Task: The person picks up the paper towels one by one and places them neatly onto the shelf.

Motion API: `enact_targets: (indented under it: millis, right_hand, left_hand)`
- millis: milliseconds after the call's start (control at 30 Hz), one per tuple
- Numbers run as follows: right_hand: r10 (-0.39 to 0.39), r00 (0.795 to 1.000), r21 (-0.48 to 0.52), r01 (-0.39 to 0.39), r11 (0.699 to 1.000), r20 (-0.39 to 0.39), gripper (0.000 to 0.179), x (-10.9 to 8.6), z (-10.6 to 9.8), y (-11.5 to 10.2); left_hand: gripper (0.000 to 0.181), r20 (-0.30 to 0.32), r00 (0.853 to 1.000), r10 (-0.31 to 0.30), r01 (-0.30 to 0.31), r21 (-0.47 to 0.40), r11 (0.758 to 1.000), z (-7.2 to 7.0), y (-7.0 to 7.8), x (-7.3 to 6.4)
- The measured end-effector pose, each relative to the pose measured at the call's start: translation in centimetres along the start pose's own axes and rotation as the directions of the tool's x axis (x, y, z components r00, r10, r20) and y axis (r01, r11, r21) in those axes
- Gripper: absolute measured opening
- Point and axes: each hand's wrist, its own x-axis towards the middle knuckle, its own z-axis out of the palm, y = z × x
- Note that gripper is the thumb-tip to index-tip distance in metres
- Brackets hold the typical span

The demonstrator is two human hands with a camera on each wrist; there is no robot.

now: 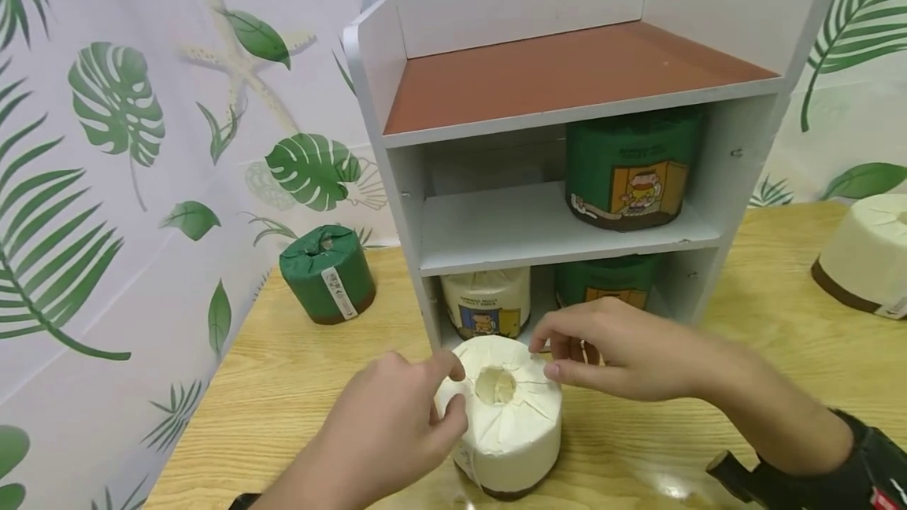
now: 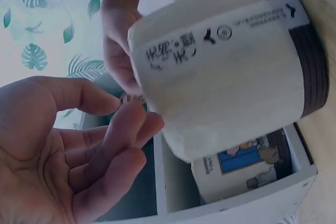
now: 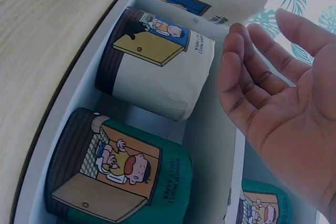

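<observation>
A cream paper-wrapped toilet roll (image 1: 505,423) with a brown base band stands upright on the table in front of the shelf. Its hollow core faces up. At the left of its top edge is my left hand (image 1: 404,415), fingers loosely bent and holding nothing. In the left wrist view, those fingertips (image 2: 128,124) are close by the wrapper's top. My right hand (image 1: 623,349) hovers at the roll's right rear edge, fingers loosely bent with nothing between them. The right wrist view shows its empty palm (image 3: 294,93) beside the shelf.
A white shelf unit (image 1: 737,132) stands behind the roll. Green rolls (image 1: 631,171) sit on its middle and lower levels, with a cream roll (image 1: 489,301) low left. Another green roll (image 1: 327,274) stands left on the table (image 1: 283,408), a cream roll (image 1: 868,258) right.
</observation>
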Motion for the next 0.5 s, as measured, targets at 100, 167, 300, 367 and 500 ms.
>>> enact_targets:
  millis: [100, 167, 300, 367, 500]
  right_hand:
    - [-0.004, 1.0, 0.004, 0.004, 1.0, 0.008, 0.015, 0.2, 0.24, 0.12]
    - [0.004, 1.0, 0.009, -0.004, 1.0, 0.019, 0.014, 0.35, 0.41, 0.16]
    - [0.024, 0.999, 0.021, -0.025, 0.999, 0.023, 0.012, 0.59, 0.73, 0.18]
    - [0.025, 0.999, 0.033, -0.025, 0.999, 0.02, 0.01, 0.67, 0.84, 0.12]
    - [0.006, 0.999, 0.08, -0.01, 0.997, 0.051, 0.007, 0.56, 0.94, -0.26]
  left_hand:
    - [0.018, 0.033, 0.999, 0.029, -0.03, 0.028, 0.999, 0.47, 0.22, -0.02]
    - [0.022, 0.065, 0.998, 0.024, -0.027, 0.044, 0.999, 0.72, 0.32, 0.14]
    - [0.025, 0.094, 0.995, -0.02, 0.015, 0.052, 0.999, 1.04, 0.47, 0.4]
    - [0.025, 0.096, 0.995, -0.034, 0.029, 0.054, 0.998, 1.04, 0.43, 0.47]
    - [0.024, 0.101, 0.994, -0.047, 0.038, 0.082, 0.996, 0.76, 0.05, 0.49]
